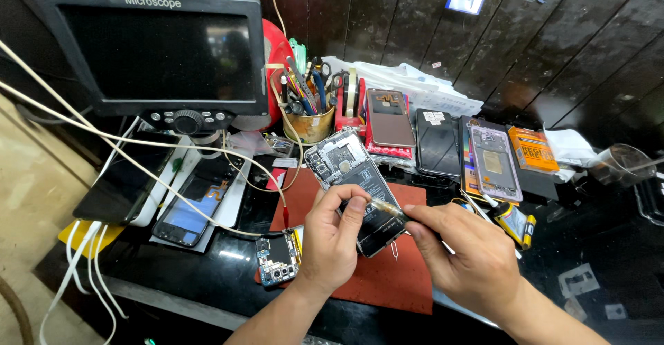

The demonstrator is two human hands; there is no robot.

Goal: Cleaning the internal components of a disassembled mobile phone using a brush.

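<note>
over red mat (387, 276), left fingers (346, 203) grip opened phone (356, 186).

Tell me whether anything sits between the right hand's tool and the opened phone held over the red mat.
Nothing visible does. The left hand grips the opened phone from its left side, and the thin tool in the right hand already reaches the phone's exposed back, above the red mat.
</note>
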